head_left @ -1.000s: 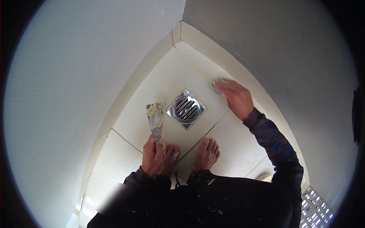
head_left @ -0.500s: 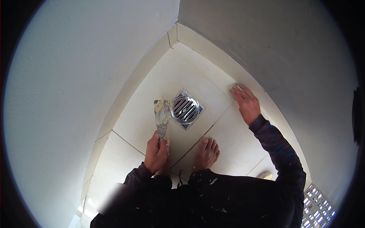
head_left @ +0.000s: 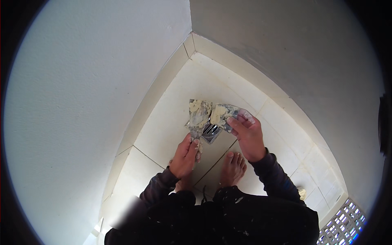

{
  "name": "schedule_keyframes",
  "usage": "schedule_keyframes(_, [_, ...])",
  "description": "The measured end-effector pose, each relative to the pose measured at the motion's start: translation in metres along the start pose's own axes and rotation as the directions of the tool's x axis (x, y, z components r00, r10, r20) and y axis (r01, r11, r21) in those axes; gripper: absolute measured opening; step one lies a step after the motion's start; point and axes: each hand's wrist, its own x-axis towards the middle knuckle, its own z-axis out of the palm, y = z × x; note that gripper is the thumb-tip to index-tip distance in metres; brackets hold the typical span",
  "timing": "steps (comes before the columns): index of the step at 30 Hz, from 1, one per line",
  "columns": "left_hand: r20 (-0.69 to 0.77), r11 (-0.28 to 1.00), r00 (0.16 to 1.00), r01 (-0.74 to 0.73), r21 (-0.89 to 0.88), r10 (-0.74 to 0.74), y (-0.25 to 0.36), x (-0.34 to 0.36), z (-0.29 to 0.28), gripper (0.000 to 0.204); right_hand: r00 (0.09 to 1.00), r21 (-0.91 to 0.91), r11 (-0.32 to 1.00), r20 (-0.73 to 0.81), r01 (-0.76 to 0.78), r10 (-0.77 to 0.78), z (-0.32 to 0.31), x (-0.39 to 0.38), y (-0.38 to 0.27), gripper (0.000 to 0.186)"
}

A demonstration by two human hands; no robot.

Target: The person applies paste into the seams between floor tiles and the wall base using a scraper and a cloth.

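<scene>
My left hand [head_left: 184,157] is closed round the handle of a putty knife [head_left: 199,116], its wide blade pointing away from me and smeared with cream-coloured paste. In my right hand [head_left: 250,138] is a thin, dark, flat spreader [head_left: 222,115], pinched between thumb and fingers and coated with the same paste. The spreader's left edge is close beside the knife blade; whether they touch I cannot tell. Both tools hang over a square metal floor drain [head_left: 211,134] and hide much of it. Pale paste marks the fingers of my right hand.
Cream floor tiles [head_left: 163,118] with dark and pale joints run to a tiled skirting [head_left: 228,55] below two walls meeting in a corner. My bare feet [head_left: 232,168] stand close to the drain. A yellowish lump [head_left: 301,192] and a lattice panel [head_left: 343,222] are at the lower right.
My right hand has left the floor joint by the right skirting and come in beside the putty knife with the spreader. The view has shifted slightly, and my left hand still holds the knife.
</scene>
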Motion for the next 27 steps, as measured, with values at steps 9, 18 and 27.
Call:
schedule_keyframes(9, [0.074, 0.381, 0.915, -0.237, 0.894, 0.396, 0.018, 0.0, 0.012, 0.026, 0.995, 0.057, 0.994, -0.055, 0.091, -0.088, 0.024, 0.006, -0.001, 0.026])
schedule_keyframes(18, [0.03, 0.157, 0.926, -0.096, 0.983, 0.375, 0.043, -0.003, 0.019, 0.045, 1.0, 0.146, 0.989, -0.023, -0.002, 0.006, 0.006, -0.004, -0.018, 0.022])
schedule_keyframes(27, [0.24, -0.256, 0.926, -0.166, 0.952, 0.291, 0.074, 0.013, -0.011, 0.044, 0.974, -0.248, 0.945, 0.12, 0.215, -0.19, -0.025, 0.007, -0.064, 0.023])
